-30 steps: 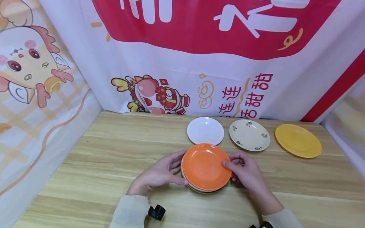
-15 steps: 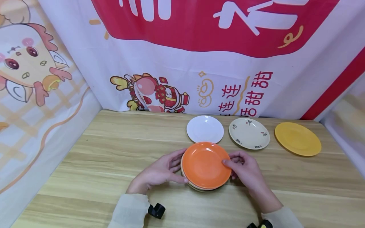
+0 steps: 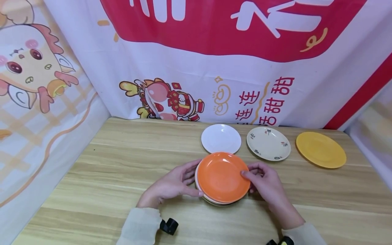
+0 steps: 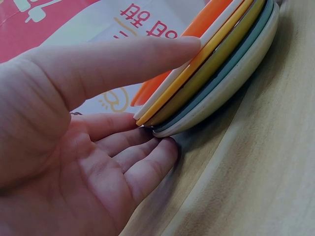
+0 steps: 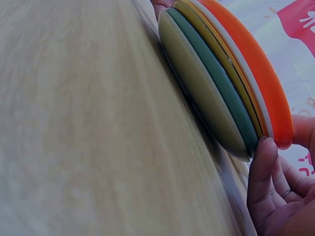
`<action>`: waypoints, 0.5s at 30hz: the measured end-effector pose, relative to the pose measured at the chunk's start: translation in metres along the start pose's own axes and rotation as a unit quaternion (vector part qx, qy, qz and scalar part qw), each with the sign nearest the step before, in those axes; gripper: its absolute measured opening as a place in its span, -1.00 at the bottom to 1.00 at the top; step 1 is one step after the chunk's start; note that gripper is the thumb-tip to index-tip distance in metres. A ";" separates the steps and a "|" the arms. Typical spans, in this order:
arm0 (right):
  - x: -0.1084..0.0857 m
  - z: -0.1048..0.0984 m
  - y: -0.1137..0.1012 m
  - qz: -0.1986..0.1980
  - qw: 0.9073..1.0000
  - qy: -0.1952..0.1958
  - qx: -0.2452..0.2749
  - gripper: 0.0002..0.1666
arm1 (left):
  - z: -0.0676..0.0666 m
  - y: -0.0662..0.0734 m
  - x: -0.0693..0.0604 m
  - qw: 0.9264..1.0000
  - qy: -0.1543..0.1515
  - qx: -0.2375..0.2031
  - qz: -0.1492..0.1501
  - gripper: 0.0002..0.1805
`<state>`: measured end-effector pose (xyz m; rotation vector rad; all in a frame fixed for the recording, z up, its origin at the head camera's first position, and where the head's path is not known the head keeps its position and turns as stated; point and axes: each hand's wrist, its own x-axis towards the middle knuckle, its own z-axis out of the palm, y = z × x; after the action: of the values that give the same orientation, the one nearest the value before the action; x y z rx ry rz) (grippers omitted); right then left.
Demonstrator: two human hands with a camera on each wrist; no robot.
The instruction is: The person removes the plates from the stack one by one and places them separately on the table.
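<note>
An orange plate (image 3: pixel 225 177) tops a stack of several plates in front of me. Below it show a white plate (image 4: pixel 156 93), yellow and olive rims, a teal plate (image 5: pixel 212 81) and a pale cream plate (image 5: pixel 197 93) at the bottom. My right hand (image 3: pixel 266 183) pinches the orange plate's right edge, thumb on top; its other fingers are at the stack's side. My left hand (image 3: pixel 171 182) touches the stack's left side, thumb stretched along the upper rims and fingers against the lower ones. The orange plate sits slightly off to the right, baring the white rim at left.
Behind the stack lie a white plate (image 3: pixel 221 139), a cream plate with small printed motifs (image 3: pixel 268 143) and a yellow plate (image 3: pixel 321 150), in a row on the wooden table (image 3: pixel 122 163). A printed cloth (image 3: pixel 190 64) hangs along the table's back edge.
The orange plate has shifted slightly to the right with my right hand, showing more of the white rim beneath. My left hand stays at the stack's left side.
</note>
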<state>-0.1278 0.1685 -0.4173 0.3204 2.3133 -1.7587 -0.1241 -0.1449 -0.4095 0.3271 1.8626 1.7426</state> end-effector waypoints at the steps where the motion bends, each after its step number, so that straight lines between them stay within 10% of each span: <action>1: 0.000 0.000 0.000 -0.001 1.000 0.000 0.000 -0.56 | 0.000 0.000 0.000 1.000 0.001 0.000 0.000 0.15; 15: -0.002 0.000 -0.002 -0.003 1.000 0.013 0.006 -0.56 | 0.002 0.002 -0.001 1.000 0.005 -0.001 -0.002 0.12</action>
<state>-0.1266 0.1683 -0.4153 0.3407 2.3236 -1.7824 -0.1227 -0.1440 -0.4074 0.3154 1.8680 1.7460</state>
